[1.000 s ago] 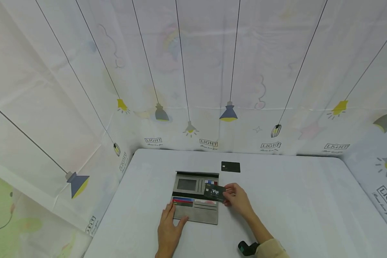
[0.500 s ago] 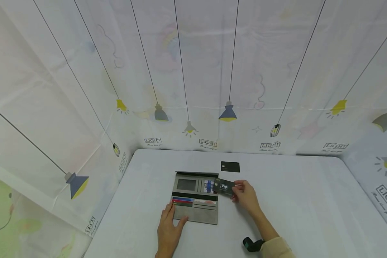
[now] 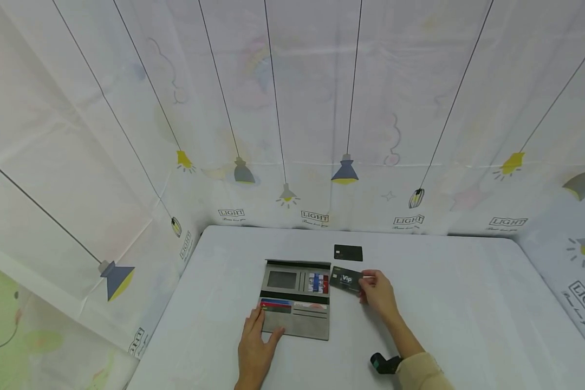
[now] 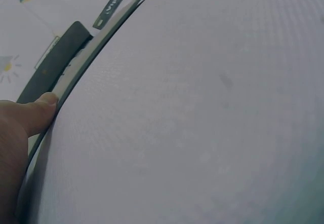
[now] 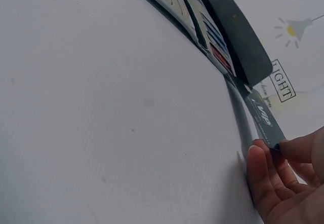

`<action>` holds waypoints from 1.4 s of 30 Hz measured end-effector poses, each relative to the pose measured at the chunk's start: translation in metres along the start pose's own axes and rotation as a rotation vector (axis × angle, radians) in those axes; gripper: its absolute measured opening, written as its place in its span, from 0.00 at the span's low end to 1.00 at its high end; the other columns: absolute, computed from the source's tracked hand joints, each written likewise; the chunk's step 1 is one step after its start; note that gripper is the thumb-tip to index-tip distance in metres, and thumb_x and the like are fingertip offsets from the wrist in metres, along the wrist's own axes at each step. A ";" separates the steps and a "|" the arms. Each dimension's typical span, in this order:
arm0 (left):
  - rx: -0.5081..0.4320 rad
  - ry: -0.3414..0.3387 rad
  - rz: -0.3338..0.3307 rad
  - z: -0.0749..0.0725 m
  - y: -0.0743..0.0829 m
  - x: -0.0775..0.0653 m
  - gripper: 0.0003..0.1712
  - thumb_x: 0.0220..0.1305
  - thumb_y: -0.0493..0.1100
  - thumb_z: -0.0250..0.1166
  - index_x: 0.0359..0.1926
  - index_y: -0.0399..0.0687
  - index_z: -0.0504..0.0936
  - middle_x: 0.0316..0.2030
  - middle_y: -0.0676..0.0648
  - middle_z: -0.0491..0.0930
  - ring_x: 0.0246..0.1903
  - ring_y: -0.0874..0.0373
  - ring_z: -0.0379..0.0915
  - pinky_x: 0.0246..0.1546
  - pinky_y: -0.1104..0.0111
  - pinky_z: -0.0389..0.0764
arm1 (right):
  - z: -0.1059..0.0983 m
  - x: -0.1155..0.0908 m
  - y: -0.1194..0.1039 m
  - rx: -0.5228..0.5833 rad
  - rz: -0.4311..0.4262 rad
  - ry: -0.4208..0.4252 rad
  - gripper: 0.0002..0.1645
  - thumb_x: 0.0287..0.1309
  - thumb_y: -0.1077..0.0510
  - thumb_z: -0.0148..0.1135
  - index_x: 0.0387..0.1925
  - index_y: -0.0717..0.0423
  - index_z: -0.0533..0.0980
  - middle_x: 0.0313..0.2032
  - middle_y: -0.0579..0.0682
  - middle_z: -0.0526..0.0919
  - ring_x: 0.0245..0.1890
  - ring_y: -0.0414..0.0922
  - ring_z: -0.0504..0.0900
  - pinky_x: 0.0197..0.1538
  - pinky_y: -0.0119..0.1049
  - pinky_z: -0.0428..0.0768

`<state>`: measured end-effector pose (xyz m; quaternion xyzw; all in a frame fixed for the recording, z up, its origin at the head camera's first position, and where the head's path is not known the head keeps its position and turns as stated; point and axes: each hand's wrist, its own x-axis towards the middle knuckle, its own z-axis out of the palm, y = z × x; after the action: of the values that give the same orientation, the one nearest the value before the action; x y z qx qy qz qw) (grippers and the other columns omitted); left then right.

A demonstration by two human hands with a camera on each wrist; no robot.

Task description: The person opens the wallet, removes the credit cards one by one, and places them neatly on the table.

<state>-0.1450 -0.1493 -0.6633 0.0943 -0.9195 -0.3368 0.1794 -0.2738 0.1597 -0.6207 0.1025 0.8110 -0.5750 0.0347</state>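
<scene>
The right hand (image 3: 377, 295) has its grip clamped on the Vip card (image 3: 345, 279), thumb and fingers pinching the right end, with the card just beside the right edge of the open wallet (image 3: 304, 327); whether the 2 touch, I cannot tell. The left hand (image 3: 256, 346) has its grip apart, fingers at the wallet's left edge and thumb on its near edge. A plain black card (image 3: 348, 252) lies on the bench (image 3: 468, 314), beyond the wallet's upper right corner. To handle this well, I would pinch lightly enough not to bow the card, hold its inner corner clear of the colourful cards (image 3: 317, 283) in the upper slots, and press with the left hand only as firmly as stops the wallet sliding. As for writing, "Vip" reads in white on the held card; "LIGHT" repeats across the wall covering (image 3: 292, 108), 4 times along the back, with script beneath that is barely legible apart from "love you" in the right wrist view.
</scene>
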 end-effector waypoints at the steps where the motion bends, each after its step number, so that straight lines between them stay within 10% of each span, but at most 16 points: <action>1: 0.000 -0.001 -0.001 0.000 0.000 0.000 0.43 0.54 0.59 0.75 0.62 0.35 0.78 0.68 0.43 0.74 0.69 0.40 0.67 0.69 0.46 0.70 | 0.000 0.001 0.000 0.001 -0.001 0.002 0.21 0.69 0.64 0.55 0.61 0.66 0.68 0.44 0.65 0.83 0.26 0.43 0.84 0.27 0.36 0.87; 42: 0.006 0.062 0.065 0.002 -0.001 0.000 0.43 0.51 0.58 0.77 0.59 0.33 0.79 0.64 0.41 0.77 0.66 0.40 0.71 0.67 0.47 0.72 | 0.001 0.032 0.001 -0.201 -0.073 0.145 0.24 0.61 0.59 0.67 0.54 0.70 0.75 0.36 0.61 0.86 0.20 0.41 0.84 0.23 0.26 0.79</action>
<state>-0.1453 -0.1488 -0.6653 0.0754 -0.9171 -0.3249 0.2186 -0.3048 0.1633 -0.6278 0.1104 0.8680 -0.4829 -0.0348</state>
